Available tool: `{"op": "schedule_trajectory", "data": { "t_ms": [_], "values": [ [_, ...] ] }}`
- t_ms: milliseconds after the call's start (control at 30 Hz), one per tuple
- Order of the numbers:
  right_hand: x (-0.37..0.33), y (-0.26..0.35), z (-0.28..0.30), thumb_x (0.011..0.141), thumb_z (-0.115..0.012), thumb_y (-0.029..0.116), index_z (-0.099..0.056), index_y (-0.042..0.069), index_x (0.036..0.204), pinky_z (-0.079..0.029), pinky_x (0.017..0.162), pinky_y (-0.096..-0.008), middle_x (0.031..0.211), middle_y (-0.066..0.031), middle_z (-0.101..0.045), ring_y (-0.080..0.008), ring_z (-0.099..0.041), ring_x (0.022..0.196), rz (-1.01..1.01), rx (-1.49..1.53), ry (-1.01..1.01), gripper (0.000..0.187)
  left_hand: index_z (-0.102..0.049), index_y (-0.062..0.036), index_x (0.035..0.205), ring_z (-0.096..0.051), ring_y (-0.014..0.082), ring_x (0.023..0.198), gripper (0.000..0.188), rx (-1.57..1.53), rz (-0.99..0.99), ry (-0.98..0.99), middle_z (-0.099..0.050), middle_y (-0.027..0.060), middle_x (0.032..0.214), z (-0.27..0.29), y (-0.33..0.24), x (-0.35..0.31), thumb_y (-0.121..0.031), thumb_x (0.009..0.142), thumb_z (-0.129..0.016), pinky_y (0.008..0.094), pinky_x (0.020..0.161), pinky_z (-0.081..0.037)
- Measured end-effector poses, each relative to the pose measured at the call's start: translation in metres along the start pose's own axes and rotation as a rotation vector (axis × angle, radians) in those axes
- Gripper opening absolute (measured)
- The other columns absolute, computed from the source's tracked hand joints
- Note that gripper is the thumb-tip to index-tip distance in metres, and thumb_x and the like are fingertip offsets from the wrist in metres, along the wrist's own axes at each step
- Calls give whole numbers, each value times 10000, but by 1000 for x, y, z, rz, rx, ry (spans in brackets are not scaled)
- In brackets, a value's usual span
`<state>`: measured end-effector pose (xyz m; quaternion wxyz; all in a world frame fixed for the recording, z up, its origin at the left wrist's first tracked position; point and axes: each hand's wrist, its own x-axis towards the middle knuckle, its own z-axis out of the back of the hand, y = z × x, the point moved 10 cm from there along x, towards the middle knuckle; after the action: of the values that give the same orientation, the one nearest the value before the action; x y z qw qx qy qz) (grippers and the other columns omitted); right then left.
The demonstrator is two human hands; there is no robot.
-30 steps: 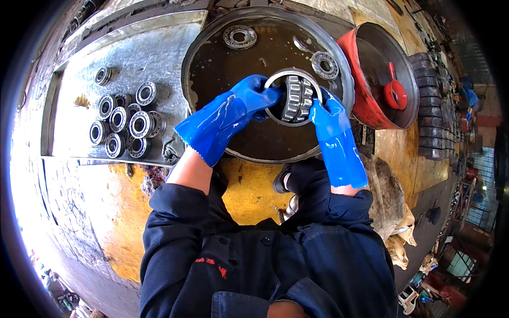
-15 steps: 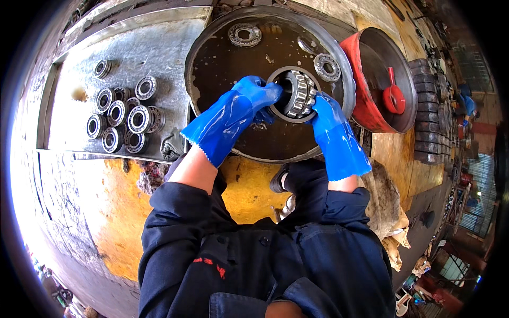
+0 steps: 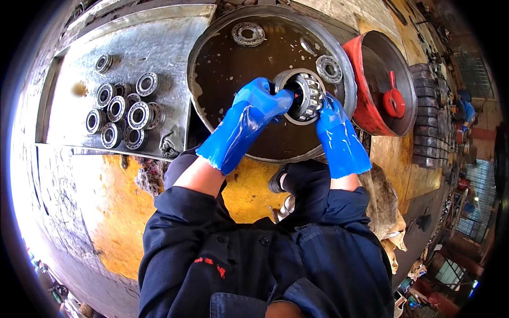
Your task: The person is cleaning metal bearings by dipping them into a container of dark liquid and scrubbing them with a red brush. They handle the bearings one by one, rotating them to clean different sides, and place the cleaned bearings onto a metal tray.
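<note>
Both my hands wear long blue rubber gloves and hold a large roller bearing (image 3: 309, 100) above a round metal tub (image 3: 349, 87) of murky brown liquid. The bearing's inner part, with its shiny rollers, sits tilted inside the outer ring. My left hand (image 3: 263, 98) is closed at the ring's left side, its thumb and fingertips reaching toward the opening; a speck of red shows there. On the right side, my right hand (image 3: 332, 114) grips the bearing, its fingers partly hidden. Beyond them, one bearing (image 3: 248, 34) lies in the far part of the tub and another (image 3: 329, 69) near its right wall.
On the left, a metal tray (image 3: 175, 50) carries several smaller bearings (image 3: 139, 115) and a dark rag (image 3: 172, 144). Right of the tub stands a red basin (image 3: 360, 90) with a red ladle (image 3: 393, 102) in it. A row of dark ribbed metal parts (image 3: 426, 114) lies farther right.
The bearing has shifted slightly right, and its inner part has turned within the ring. My left hand has moved right along with it; my right hand still grips the other side.
</note>
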<state>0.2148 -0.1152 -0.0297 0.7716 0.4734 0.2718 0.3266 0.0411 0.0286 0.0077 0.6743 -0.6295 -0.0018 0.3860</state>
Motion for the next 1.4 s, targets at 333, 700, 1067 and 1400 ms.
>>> {"op": "schedule_trajectory", "data": {
  "t_ms": [333, 700, 1067, 1400],
  "values": [
    [-24, -29, -41, 997, -500, 233, -677, 110, 1104, -526, 803, -298, 975, -50, -704, -160, -648, 870, -715, 971, -203, 241, -690, 5, 970, -716, 202, 649, 540, -449, -131, 43, -744, 151, 806, 15, -17, -23, -532, 929, -658, 284, 542, -515],
    [-20, -20, -21, 970, -503, 257, -643, 163, 1063, -534, 784, -346, 948, -14, -681, -170, -645, 877, -469, -27, 15, 193, -626, -50, 1273, -694, 229, 1069, 437, -820, -63, 115, -704, 122, 1240, 8, 2, -3, -402, 1028, -543, 308, 841, -517],
    [-10, 18, -30, 829, -675, 382, -651, 180, 1009, -501, 773, -457, 908, -43, -661, -250, -620, 877, 311, -1241, 140, 272, -654, -45, 1221, -691, 184, 1005, 390, -731, -33, 206, -725, 88, 1100, -12, -7, -16, -374, 1026, -574, 305, 850, -523],
    [-20, -58, -35, 990, -544, 324, -692, 147, 1097, -571, 607, -378, 961, -64, -734, -213, -698, 768, -727, 942, -137, 254, -563, -18, 1333, -632, 277, 1140, 555, -828, -121, -119, -642, 157, 1289, 36, 1, 11, -438, 979, -649, 383, 975, -497]
  ]
}}
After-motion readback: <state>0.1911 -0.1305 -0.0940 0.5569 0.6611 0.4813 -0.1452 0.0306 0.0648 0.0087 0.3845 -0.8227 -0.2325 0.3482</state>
